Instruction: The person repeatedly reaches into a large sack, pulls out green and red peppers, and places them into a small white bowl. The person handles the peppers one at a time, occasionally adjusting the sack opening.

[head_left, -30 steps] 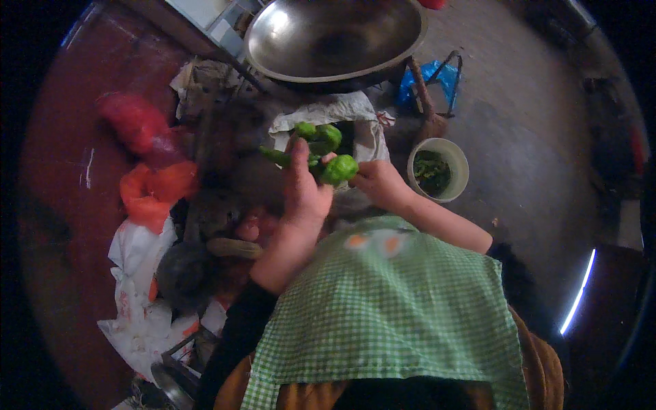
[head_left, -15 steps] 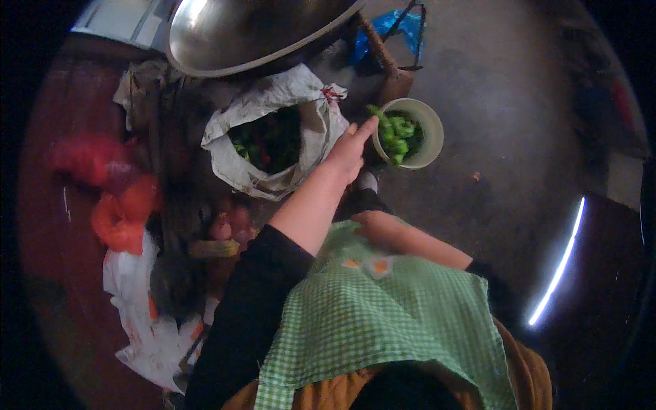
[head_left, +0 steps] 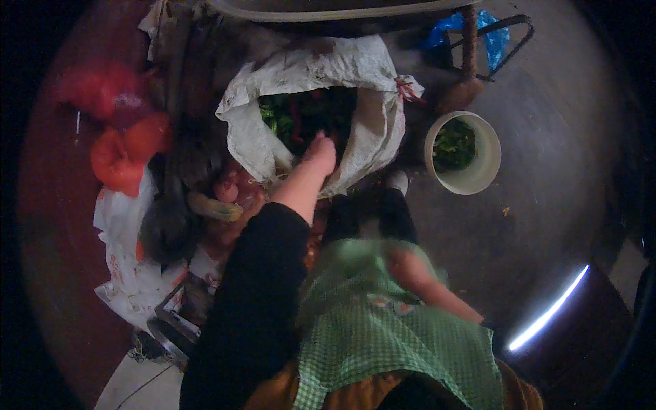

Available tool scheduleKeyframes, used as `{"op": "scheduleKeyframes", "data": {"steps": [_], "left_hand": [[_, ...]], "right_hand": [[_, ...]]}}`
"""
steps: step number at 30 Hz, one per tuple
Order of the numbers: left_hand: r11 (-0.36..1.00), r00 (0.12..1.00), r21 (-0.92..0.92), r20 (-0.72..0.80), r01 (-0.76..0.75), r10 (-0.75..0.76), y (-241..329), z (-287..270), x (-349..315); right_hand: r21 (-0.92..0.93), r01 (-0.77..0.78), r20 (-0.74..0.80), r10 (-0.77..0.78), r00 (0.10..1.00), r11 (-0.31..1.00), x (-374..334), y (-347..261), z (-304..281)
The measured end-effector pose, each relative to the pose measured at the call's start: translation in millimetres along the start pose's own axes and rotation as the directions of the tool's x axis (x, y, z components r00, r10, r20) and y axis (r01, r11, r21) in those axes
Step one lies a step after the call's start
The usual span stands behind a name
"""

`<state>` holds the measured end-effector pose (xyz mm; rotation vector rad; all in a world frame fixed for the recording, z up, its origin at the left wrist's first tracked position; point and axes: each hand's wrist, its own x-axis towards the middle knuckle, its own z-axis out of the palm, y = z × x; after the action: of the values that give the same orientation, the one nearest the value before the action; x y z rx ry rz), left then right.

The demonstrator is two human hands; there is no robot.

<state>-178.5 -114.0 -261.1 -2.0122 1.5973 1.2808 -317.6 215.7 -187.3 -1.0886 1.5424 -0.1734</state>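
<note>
My left hand (head_left: pixel 321 156) reaches into the mouth of a white woven sack (head_left: pixel 372 130). Its fingertips are lost in the shadow inside, so whether they grip anything does not show. In the sack lie dark green vegetables (head_left: pixel 271 117) with a few red ones, which look like peppers. My right hand (head_left: pixel 408 268) is low over my green checked apron (head_left: pixel 396 335), smeared by motion, its fingers not readable. Right of the sack, a cream bucket (head_left: pixel 486 160) holds green vegetables (head_left: pixel 454 145).
A large metal pan's rim (head_left: pixel 342 15) crosses the top. Behind the bucket are a dark metal frame (head_left: pixel 523 51) and blue plastic (head_left: pixel 497 41). On the left lie red-orange bags (head_left: pixel 117 160), white plastic bags (head_left: pixel 123 225) and a yellowish longish vegetable (head_left: pixel 213 206).
My left hand has moved from the bucket's edge, where bright green vegetables were under it, left into the sack. The view has shifted, with the pan now mostly out of sight.
</note>
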Motion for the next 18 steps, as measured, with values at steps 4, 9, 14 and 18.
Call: {"op": "scheduleKeyframes", "data": {"steps": [4, 9, 14, 18], "left_hand": [[0.996, 0.997, 0.077, 0.061, 0.037, -0.041, 11.4, 9.0, -7.5], [0.981, 0.998, -0.189, 0.047, 0.047, -0.039, 8.1, 4.4, 7.0], [0.996, 1.000, 0.084, 0.013, -0.010, 0.009, 8.8, 18.1, 30.7], [0.933, 0.986, 0.345, 0.160, -0.107, 0.054, 11.5, -2.1, 15.5]], "right_hand": [[-0.043, -0.036, 0.043, 0.037, 0.998, 0.998, -0.8, -13.0, 5.0], [0.012, -0.076, 0.104, 0.074, 0.992, 0.997, 9.4, -15.6, 13.2], [0.013, 0.004, 0.036, -0.005, 0.999, 1.000, 16.1, -10.9, 24.4], [-0.022, -0.040, 0.062, 0.041, 0.997, 0.999, 19.4, -8.0, 29.5]]}}
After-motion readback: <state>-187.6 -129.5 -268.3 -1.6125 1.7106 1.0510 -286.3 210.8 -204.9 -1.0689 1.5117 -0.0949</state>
